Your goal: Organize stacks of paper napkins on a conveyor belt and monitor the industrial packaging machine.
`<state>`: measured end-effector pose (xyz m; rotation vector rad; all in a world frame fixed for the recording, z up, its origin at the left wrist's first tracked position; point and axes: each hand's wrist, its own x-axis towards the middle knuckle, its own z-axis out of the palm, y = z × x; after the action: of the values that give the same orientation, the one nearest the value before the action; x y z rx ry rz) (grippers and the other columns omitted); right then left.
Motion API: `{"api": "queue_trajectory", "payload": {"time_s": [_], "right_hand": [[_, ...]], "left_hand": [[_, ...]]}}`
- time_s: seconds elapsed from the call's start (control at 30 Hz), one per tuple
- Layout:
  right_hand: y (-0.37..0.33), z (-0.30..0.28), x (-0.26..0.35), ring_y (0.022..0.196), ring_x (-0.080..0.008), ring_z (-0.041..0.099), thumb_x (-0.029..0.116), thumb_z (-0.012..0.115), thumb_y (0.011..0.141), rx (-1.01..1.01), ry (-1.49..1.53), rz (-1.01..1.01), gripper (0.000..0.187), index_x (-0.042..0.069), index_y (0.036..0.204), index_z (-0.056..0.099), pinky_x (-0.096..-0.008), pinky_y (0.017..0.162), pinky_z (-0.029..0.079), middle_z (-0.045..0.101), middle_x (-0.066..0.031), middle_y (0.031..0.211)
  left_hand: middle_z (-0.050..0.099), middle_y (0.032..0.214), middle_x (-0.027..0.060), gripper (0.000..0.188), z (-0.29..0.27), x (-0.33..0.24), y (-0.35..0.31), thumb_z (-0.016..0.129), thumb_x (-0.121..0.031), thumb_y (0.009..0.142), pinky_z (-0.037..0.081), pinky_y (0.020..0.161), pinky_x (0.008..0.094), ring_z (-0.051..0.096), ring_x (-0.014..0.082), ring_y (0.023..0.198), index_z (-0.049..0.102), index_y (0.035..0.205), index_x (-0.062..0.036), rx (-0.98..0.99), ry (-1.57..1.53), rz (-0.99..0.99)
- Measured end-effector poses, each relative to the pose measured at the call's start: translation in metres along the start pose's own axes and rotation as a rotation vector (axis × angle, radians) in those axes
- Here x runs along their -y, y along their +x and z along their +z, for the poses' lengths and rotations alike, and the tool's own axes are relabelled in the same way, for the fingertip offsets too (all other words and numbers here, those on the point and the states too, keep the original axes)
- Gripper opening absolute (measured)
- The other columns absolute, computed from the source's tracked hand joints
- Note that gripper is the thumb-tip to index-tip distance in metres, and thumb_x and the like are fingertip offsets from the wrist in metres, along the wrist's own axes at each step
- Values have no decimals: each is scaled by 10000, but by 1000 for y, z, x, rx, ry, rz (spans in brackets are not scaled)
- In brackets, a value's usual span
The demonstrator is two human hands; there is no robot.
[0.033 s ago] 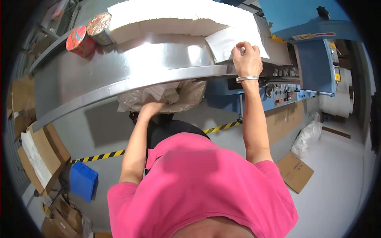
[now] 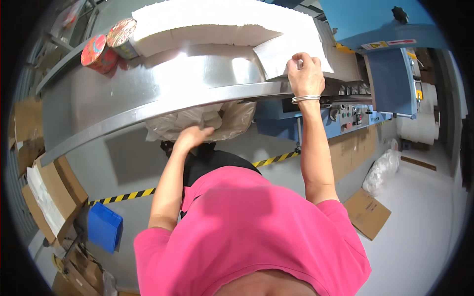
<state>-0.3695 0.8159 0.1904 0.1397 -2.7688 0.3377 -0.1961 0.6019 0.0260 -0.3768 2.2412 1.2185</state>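
Note:
Over a clear plastic-lined bag [image 2: 237,121] beneath the table's front edge is my left hand [image 2: 194,137], its fingers stretched out to the right and holding nothing visible. Crumpled white paper [image 2: 200,116] lies inside that bag. My right hand [image 2: 306,76], wearing silver bangles, has curled fingers above the loose near sheets of white paper [image 2: 271,54] at the table's right end. Whether anything is pinched between those fingers is hidden. Behind it runs a long stack of white folded paper [image 2: 207,34] on the steel table [image 2: 113,93].
Two round tins, one red [image 2: 98,53] and one patterned [image 2: 123,37], stand at the table's left. A blue machine [image 2: 390,79] with a control panel adjoins the right. An open cardboard box [image 2: 57,197] and a blue bin [image 2: 104,227] are on the lower left floor.
My left hand has come up out of the crumpled paper in the bag, and its fingers now show stretched out. The right hand stays almost where it was.

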Motion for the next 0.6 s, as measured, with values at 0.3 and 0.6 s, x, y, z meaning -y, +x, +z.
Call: {"api": "queue_trajectory", "payload": {"time_s": [0.3,0.6], "right_hand": [[-8,-7,5,806,-312,609,252,646,767,37,227,3,182,139,910,657,-406,714,498,576,-119,939],[0,-32,-66,695,-177,588,235,640,807,-126,442,122,263,44,989,642,-288,676,482,621,-96,838]], "left_hand": [[586,1011,123,480,-36,-191,39,472,-373,919,453,780,291,542,168,907,511,1170,34,-305,-467,523],[314,1365,220,742,-61,-240,90,464,-535,872,455,824,466,386,354,1197,336,1307,53,49,-545,222]]}}
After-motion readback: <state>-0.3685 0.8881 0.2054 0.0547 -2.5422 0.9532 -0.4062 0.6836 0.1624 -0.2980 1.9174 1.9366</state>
